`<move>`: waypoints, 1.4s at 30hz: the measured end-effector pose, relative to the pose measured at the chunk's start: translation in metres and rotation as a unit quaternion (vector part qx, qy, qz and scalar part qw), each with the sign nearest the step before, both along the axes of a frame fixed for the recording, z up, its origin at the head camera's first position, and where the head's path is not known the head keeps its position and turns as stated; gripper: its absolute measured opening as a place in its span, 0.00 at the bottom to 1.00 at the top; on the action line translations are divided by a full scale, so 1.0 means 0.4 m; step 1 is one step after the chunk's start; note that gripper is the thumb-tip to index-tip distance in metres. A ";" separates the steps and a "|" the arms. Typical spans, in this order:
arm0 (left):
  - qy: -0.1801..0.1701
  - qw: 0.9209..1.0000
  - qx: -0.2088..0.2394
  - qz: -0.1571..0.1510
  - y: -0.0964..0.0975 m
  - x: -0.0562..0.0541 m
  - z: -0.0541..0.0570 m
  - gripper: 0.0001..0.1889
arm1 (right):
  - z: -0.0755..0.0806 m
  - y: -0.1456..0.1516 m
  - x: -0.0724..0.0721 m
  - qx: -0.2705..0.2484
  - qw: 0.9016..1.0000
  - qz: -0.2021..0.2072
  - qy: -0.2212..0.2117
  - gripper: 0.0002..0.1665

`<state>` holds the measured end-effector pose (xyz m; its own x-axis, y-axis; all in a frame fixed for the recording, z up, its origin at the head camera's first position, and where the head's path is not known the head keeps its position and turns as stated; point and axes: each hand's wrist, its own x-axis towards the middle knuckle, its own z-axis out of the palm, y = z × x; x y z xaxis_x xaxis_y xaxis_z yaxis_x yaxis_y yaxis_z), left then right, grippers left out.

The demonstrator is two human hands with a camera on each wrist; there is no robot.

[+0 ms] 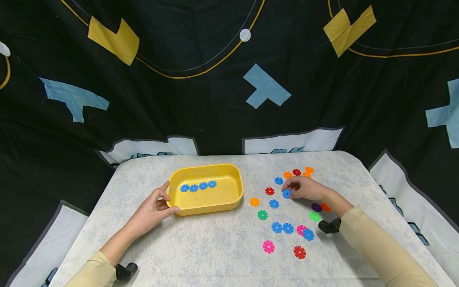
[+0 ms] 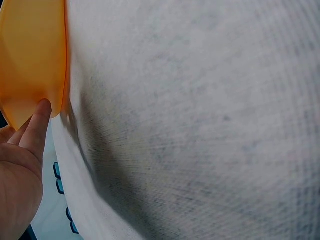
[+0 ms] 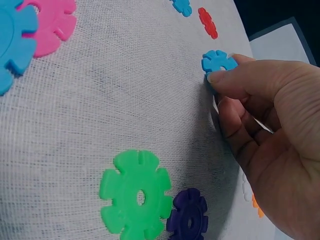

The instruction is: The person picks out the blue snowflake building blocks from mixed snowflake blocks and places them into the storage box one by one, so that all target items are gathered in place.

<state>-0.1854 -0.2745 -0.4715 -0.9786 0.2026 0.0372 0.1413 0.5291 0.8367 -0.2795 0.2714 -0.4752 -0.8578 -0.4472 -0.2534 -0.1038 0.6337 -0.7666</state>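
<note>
My right hand (image 1: pixel 305 188) pinches a blue notched plastic disc (image 3: pixel 218 61) between thumb and fingertips, close over the table. My left hand (image 1: pixel 156 206) holds the left end of a shallow yellow tray (image 1: pixel 204 209), its thumb at the front corner and its index finger along the left rim. Inside the tray, several blue discs (image 1: pixel 194 188) lie in a row. Near the right hand are another blue disc (image 1: pixel 279 181), a red disc (image 1: pixel 269 191) and a dark purple disc (image 3: pixel 189 216) beside a light green disc (image 3: pixel 136 192).
Loose discs lie scattered over the table's right half, among them a green disc (image 1: pixel 262 215), a pink disc (image 1: pixel 268 246) and a red disc (image 1: pixel 299 252). One blue disc (image 1: pixel 308 234) overlaps a pink one. A black curtain (image 1: pixel 215 115) hangs behind the pale tablecloth (image 1: pixel 215 247).
</note>
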 end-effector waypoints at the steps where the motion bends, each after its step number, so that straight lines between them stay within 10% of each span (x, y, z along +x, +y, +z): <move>1: -0.001 1.000 0.000 0.000 0.000 0.000 0.000 0.30 | 0.000 0.001 0.000 -0.004 1.000 0.003 -0.002 0.15; 42: -0.008 1.000 0.008 0.000 0.002 -0.002 0.003 0.29 | 0.018 0.008 0.003 0.005 1.000 0.002 -0.022 0.18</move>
<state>-0.1860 -0.2737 -0.4704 -0.9792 0.2013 0.0253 0.1280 0.5162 0.8468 -0.2784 0.2746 -0.4680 -0.8435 -0.4485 -0.2956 -0.0733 0.6413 -0.7637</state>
